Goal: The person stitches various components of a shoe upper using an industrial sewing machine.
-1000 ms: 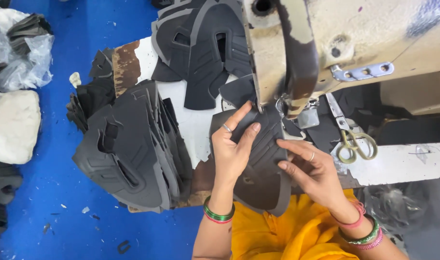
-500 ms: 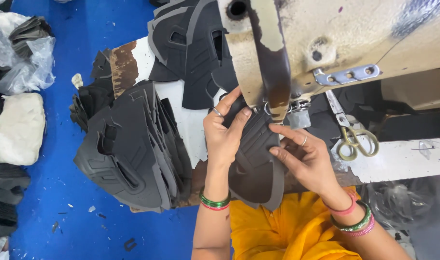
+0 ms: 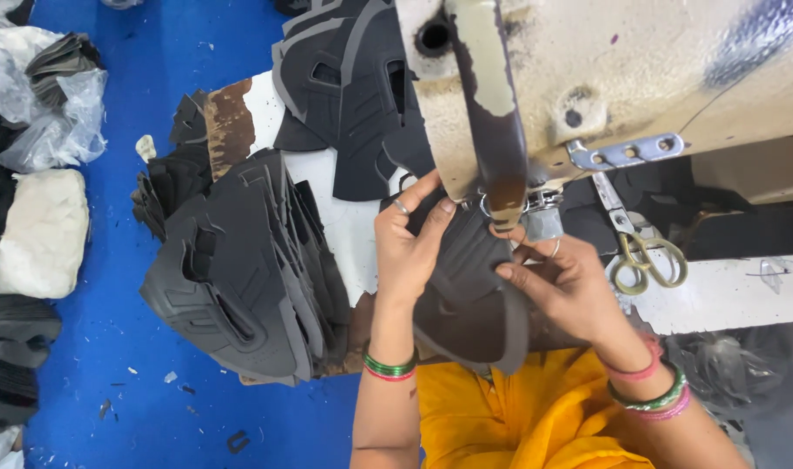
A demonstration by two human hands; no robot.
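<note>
The left hand (image 3: 409,252) has its fingers (image 3: 431,217) closed over the upper edge of a dark grey shoe upper piece (image 3: 466,295); the right hand (image 3: 561,287) pinches the same piece with curled fingers (image 3: 514,271) on its right side. The piece lies on the worktop (image 3: 726,295) under the sewing machine's (image 3: 622,78) presser foot (image 3: 540,217). A stack of matching pieces (image 3: 249,269) sits to the left, scissors (image 3: 644,260) to the right.
</note>
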